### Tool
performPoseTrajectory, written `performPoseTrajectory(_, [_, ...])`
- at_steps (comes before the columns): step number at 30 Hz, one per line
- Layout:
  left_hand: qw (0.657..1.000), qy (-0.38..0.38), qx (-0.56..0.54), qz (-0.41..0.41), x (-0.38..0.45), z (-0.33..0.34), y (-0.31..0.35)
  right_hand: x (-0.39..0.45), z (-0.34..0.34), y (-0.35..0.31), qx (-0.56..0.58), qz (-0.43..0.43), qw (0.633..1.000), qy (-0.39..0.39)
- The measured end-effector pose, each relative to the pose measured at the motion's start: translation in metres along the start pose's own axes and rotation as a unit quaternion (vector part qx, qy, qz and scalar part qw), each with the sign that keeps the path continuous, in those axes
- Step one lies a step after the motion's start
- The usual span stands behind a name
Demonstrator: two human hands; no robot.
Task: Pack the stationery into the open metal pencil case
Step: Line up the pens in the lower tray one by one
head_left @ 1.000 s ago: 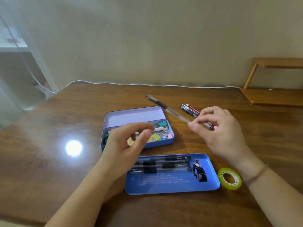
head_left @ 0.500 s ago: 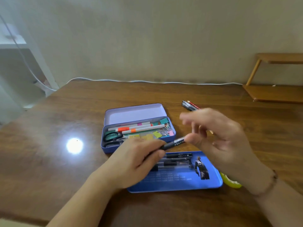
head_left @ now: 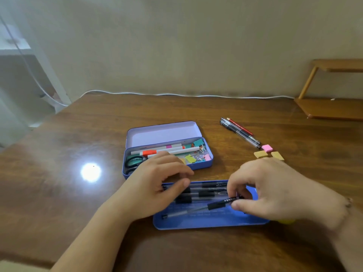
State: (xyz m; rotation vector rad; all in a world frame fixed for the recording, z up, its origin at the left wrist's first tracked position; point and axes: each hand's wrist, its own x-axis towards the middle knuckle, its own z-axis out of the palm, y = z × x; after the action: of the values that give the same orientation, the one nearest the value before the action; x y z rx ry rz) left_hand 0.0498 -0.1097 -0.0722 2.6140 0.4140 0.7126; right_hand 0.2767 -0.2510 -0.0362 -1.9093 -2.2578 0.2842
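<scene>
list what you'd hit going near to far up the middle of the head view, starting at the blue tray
blue tray → pen the right hand pinches over it → open purple case → white cable along the table's far edge

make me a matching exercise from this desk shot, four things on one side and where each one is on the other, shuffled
Things
1. scissors
2. red pencil
3. pink eraser
4. black-grip pen

Places
A. pinched in the right hand over the blue tray
B. on the table beside two tan erasers
C. inside the purple case, left end
D. lying on the table with the clear pens, behind the erasers

Pairs: 1-C, 2-D, 3-B, 4-A
</scene>
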Motion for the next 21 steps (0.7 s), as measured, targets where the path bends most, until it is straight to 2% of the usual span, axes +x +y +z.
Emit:
performPoseTrajectory(2, [1.000,-0.017,0.018,-0.004,0.000,0.001,-0.004,0.001,0.001,-0.001,-0.013,0.016,0.999,-0.036])
performPoseTrajectory(8, [0.997,-0.063,0.043,0.016,0.001,0.002,-0.003,0.005,0.009,-0.005,-0.049,0.021,0.999,-0.011])
performPoseTrajectory(14, [0.995,-0.085,0.057,0.013,-0.001,0.002,-0.004,0.008,0.011,-0.006,-0.035,0.039,0.999,-0.007])
performPoseTrajectory(16, [0.995,-0.086,0.056,0.013,-0.001,0.003,-0.004,0.008,0.006,-0.001,0.006,0.059,0.998,-0.014])
performPoseTrajectory(17, [0.995,-0.085,0.055,0.015,-0.001,0.003,-0.004,0.008,0.004,0.005,0.043,0.081,0.996,0.017])
performPoseTrajectory(18, [0.995,-0.086,0.053,0.016,-0.001,0.003,-0.004,0.008,0.003,0.016,0.068,0.107,0.988,0.083])
performPoseTrajectory(20, [0.994,-0.088,0.054,0.023,-0.001,0.003,-0.003,0.014,0.005,0.044,0.012,0.164,0.963,0.212])
performPoseTrajectory(21, [0.994,-0.089,0.055,0.025,-0.001,0.004,-0.002,0.018,0.007,0.058,-0.041,0.210,0.948,0.236])
